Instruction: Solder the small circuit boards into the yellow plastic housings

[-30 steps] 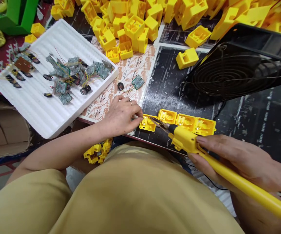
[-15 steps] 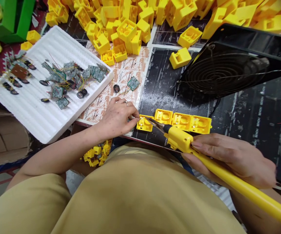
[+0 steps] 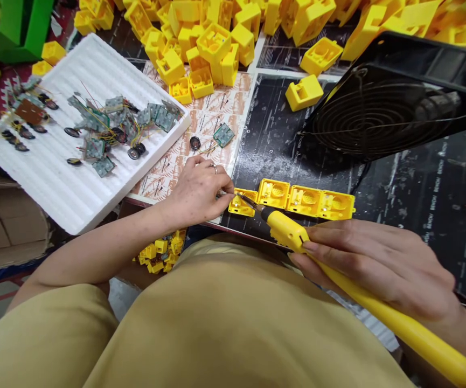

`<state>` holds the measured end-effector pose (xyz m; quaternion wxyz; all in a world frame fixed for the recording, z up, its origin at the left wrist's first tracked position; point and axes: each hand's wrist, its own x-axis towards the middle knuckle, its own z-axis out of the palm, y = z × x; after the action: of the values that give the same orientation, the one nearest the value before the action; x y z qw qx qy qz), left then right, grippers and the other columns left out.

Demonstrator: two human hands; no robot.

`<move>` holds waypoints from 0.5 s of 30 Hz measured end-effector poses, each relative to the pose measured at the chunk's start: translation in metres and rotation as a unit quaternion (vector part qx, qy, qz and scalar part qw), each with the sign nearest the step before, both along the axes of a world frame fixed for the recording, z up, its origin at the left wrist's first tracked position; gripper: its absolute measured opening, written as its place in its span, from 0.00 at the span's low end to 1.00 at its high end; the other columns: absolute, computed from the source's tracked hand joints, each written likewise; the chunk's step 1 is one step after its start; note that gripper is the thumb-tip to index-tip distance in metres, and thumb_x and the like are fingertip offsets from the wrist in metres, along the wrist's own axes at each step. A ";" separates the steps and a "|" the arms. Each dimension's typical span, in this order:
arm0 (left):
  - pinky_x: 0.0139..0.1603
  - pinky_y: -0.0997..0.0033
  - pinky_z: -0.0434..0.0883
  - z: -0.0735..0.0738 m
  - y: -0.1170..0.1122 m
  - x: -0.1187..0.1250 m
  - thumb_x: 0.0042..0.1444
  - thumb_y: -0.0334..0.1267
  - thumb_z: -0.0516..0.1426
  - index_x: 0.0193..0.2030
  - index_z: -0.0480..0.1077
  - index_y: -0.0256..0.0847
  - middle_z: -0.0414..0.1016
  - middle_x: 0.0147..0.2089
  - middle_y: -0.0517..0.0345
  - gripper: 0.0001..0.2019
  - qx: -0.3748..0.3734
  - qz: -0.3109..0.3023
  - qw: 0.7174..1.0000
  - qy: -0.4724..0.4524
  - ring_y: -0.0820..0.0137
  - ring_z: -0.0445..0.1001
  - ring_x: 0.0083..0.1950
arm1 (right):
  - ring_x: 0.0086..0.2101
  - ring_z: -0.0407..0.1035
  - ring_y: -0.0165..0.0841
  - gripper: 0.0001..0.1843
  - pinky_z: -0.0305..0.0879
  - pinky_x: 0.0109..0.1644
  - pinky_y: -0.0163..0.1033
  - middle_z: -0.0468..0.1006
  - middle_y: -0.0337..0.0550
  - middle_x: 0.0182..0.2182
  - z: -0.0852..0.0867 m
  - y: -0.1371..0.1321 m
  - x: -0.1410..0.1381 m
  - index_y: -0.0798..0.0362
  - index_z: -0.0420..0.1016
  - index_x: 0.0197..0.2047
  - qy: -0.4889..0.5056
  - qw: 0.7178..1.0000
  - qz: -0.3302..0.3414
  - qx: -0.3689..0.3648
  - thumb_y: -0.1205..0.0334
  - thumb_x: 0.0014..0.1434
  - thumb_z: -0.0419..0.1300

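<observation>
My right hand (image 3: 378, 258) is wrapped round the yellow handle of a soldering iron (image 3: 287, 229), whose dark tip points left into a small open yellow plastic case (image 3: 243, 206). At that case's left edge, my left hand (image 3: 202, 188) has thumb and forefinger pinched together close to the iron's tip. What the pinch holds is too small and covered to make out; a bit of grey-green shows under the fingers. Right of the case, several similar open cases (image 3: 305, 200) stand in a row, with metal contacts and perforated round areas inside.
A white foam tray (image 3: 107, 207) on the left carries circuit boards with wired small speakers. Beyond my left hand lie a circuit board (image 3: 223, 134) and a speaker (image 3: 194, 143). Yellow housings (image 3: 212, 46) are heaped at the back. A black fan (image 3: 362, 121) stands at right.
The soldering iron and my right hand have shifted slightly left, the tip further over the leftmost case. My left hand keeps its pinch there. The whole view has moved slightly.
</observation>
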<state>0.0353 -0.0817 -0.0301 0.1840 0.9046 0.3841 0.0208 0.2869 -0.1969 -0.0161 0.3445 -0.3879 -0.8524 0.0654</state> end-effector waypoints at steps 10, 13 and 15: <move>0.54 0.52 0.61 0.003 0.003 0.003 0.58 0.37 0.54 0.32 0.78 0.41 0.82 0.35 0.54 0.11 0.014 -0.022 0.999 0.019 0.62 0.73 0.42 | 0.31 0.76 0.28 0.05 0.77 0.37 0.34 0.79 0.39 0.30 0.002 -0.010 0.016 0.49 0.70 0.39 0.013 0.998 -0.033 -0.056 0.65 0.66 0.63; 0.55 0.52 0.62 0.002 0.003 0.005 0.58 0.36 0.54 0.32 0.78 0.41 0.81 0.34 0.55 0.10 0.013 -0.021 0.999 0.023 0.62 0.73 0.42 | 0.31 0.76 0.27 0.06 0.77 0.36 0.34 0.79 0.38 0.31 0.003 -0.009 0.012 0.48 0.69 0.40 0.021 0.998 -0.029 -0.056 0.66 0.65 0.64; 0.56 0.52 0.62 0.003 0.002 0.005 0.59 0.37 0.54 0.32 0.77 0.41 0.81 0.35 0.55 0.10 0.010 -0.020 0.999 0.027 0.62 0.74 0.43 | 0.30 0.76 0.27 0.06 0.77 0.36 0.33 0.79 0.38 0.31 0.002 -0.008 0.011 0.48 0.69 0.39 0.023 0.998 -0.028 -0.057 0.66 0.65 0.63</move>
<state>0.0402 -0.0793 -0.0270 0.1650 0.9139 0.3708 -0.0036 0.2974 -0.2044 -0.0145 0.3427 -0.4293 -0.8280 0.1128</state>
